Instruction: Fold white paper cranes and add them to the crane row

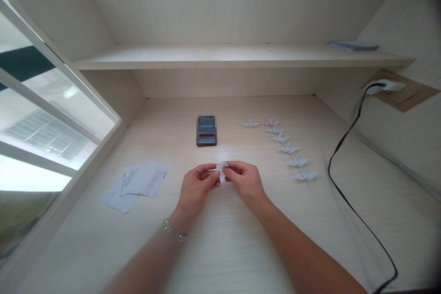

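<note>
A small piece of folded white paper [222, 172] is pinched between both hands above the desk. My left hand [200, 181], with a bracelet at the wrist, grips its left side between thumb and fingers. On the other side, my right hand [245, 178] holds the paper the same way. Fingertips cover part of the folds. Several finished paper cranes stand in a curved row to the right, the nearest crane [306, 175] beyond my right hand. Printed paper sheets [146, 179] overlap on the desk, left of my left hand.
A phone [206, 131] with a blurred screen lies ahead of my hands. A black cable [344, 193] runs from the wall socket [399, 89] down the right side. Above the desk's back is a shelf [223, 53] with a flat object [354, 45]. A window frame borders the left.
</note>
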The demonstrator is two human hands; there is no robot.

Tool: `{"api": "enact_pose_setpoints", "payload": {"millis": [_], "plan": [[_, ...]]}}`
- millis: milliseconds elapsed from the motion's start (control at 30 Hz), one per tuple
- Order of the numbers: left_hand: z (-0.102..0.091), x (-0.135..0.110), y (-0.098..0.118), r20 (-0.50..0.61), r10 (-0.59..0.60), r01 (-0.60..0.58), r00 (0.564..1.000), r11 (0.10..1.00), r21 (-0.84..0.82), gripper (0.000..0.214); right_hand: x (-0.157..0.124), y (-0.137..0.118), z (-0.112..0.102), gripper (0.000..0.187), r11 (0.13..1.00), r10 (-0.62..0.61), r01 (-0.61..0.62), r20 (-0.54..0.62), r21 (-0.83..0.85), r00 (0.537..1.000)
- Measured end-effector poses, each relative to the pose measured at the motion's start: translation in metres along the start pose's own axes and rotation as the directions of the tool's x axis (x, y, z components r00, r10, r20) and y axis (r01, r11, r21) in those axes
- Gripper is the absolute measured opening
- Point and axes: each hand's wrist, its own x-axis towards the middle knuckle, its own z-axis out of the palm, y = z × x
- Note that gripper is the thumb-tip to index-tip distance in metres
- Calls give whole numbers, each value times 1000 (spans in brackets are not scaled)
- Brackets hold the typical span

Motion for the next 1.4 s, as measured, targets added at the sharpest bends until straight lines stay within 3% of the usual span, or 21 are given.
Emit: {"api": "enact_pose_setpoints", "payload": {"millis": [367, 800, 1067, 1400], "plan": [[0, 0, 0, -36, 39, -38, 999, 999, 38, 31, -1, -1, 2, 25, 997, -27, 24, -34, -68, 999], [2, -1, 1, -56, 90, -80, 994, 985, 152, 32, -1, -4, 2, 24, 1000, 17, -17, -19, 0, 1000], [5, -4, 1, 0, 2, -2, 1000, 999, 49, 32, 2, 2, 0, 25, 1000, -7, 8, -66, 22, 998], [9, -5, 0, -44, 87, -83, 995, 994, 77, 28, -1, 3, 3, 27, 998, -54, 51, -113, -34, 992]]}}
